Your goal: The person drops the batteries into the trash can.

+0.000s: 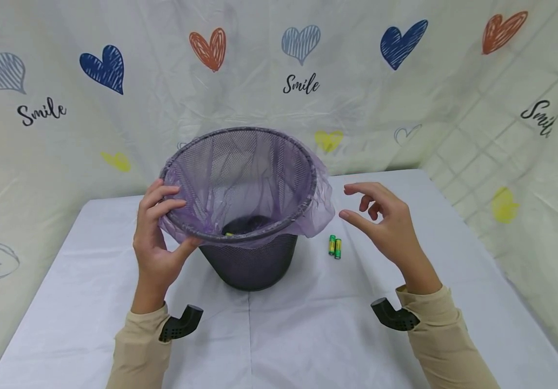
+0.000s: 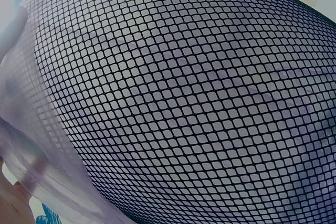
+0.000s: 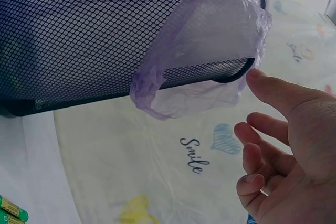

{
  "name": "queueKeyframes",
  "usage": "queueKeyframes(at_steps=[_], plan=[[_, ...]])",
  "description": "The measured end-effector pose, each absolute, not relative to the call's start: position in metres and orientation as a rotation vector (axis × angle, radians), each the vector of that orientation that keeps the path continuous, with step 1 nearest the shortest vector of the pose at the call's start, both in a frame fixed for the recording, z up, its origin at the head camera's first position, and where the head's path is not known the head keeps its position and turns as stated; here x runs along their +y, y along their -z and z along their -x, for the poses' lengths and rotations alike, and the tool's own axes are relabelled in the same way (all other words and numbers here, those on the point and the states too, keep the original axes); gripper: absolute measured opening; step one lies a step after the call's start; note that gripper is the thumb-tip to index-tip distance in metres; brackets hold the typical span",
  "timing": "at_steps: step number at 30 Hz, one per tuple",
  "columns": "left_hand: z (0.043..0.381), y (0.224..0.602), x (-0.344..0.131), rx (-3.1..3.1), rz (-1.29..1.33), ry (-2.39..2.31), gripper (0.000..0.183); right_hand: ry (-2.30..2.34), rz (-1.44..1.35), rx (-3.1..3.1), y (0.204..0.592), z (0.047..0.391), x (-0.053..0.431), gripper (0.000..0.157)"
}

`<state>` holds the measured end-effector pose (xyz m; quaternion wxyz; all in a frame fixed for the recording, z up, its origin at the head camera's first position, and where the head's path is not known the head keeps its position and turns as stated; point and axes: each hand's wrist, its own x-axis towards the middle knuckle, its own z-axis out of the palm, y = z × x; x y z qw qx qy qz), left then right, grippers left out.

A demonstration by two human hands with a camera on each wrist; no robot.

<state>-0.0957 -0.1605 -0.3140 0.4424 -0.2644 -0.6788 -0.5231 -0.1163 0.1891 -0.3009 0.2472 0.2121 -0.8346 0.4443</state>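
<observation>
My left hand [image 1: 157, 251] grips the left side of the rim of a dark mesh wastebasket [image 1: 252, 265], fingers over the edge and thumb at the front. The wastebasket stands on the table, its mouth facing me. A thin purple plastic bag [image 1: 321, 208] lines it and folds over the rim. In the left wrist view the mesh wall [image 2: 184, 98] fills most of the picture. To the right of the basket, my right hand [image 1: 383, 219] hovers holding nothing, thumb and index finger spread apart. Two green and yellow batteries [image 1: 334, 247] lie side by side on the table between them.
A white cloth covers the table [image 1: 289, 346]. Behind it hangs a pale curtain [image 1: 254, 97] printed with hearts and "Smile". Something small and yellow-green [image 1: 229, 234] shows at the basket's bottom, mostly hidden by the rim.
</observation>
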Motion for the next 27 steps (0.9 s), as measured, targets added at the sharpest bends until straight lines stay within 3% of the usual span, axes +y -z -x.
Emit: queueKeyframes(at_steps=[10,27], plan=[[0.101,0.322,-0.165,-1.705,0.644,1.294,0.072,-1.203,-0.606,-2.277,0.291,0.107,0.184,0.038],[0.104,0.327,-0.169,-1.713,0.643,1.297,0.072,-1.158,-0.574,-2.337,0.326,0.123,0.203,0.045]])
